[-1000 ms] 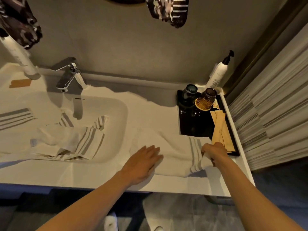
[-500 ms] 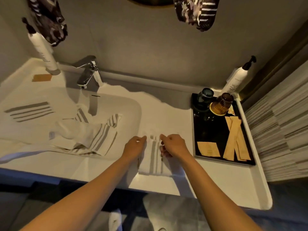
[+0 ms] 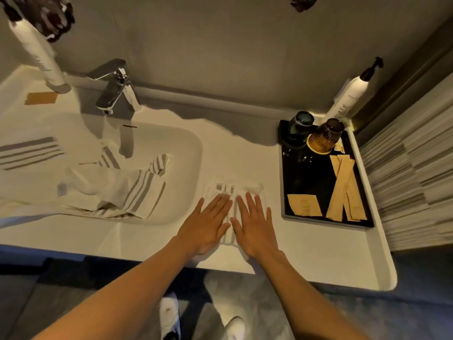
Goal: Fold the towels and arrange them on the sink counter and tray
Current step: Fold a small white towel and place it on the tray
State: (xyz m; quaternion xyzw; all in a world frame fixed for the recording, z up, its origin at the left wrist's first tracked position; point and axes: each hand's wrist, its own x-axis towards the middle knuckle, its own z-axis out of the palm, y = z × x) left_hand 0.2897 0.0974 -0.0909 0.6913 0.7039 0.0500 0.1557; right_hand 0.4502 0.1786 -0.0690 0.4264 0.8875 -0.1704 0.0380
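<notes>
Both the left hand (image 3: 205, 225) and right hand (image 3: 253, 227) lie flat, fingers spread, gripping nothing, pressing the small folded white grey-striped towel (image 3: 229, 190) on the white counter (image 3: 318, 253) left of the black tray (image 3: 284, 168); next likely the crumpled striped towel (image 3: 117, 190) in the sink.

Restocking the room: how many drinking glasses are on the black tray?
2, both at the tray's far end: a dark teal glass on the left and an amber glass beside it, nearer the pump bottle.
</notes>
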